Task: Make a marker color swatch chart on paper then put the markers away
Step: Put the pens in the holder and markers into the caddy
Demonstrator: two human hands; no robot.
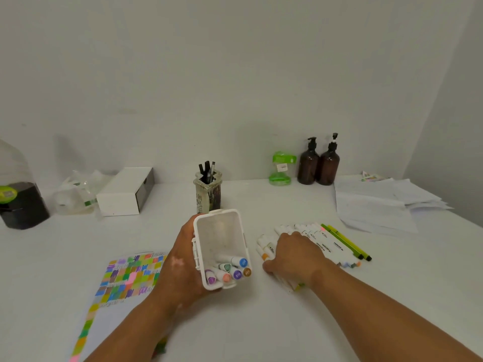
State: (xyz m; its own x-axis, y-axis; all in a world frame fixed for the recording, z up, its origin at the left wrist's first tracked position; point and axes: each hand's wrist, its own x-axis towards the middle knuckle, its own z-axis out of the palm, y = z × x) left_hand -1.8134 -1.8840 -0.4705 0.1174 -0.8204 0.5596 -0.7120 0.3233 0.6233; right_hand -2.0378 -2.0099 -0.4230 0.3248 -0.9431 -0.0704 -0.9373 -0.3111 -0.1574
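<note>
Two hands are at work over the white table [235, 330]. The left hand [180, 270], just left of the frame's centre, grips a white plastic case [222, 231] from the side, its fingers wrapped behind and under it. The case is lifted and tipped, so its open mouth faces the camera and its long axis runs from the lower centre up and away. About six stored markers [227, 270] lie in the low end of the case, caps toward the camera: blue, green, purple, pink and brown.

The right hand [292, 257], just right of the case and apart from it, lies palm down with its fingers curled over a bunch of loose markers [326, 244], the thumb tucked against the near left side. Those white markers lie side by side on the table, their long axes slanting from upper left to lower right. A few ends poke out below the wrist. Two green pens [347, 244] lie on the same slant just right of them.

The swatch chart [128, 278], a sheet filled with coloured blocks, lies flat at the lower left, partly under the left forearm.

Along the wall stand a pen cup [208, 192] at centre, a white box [125, 192] to the left, two brown pump bottles [318, 163] to the right and a stack of papers [373, 205] at far right.
</note>
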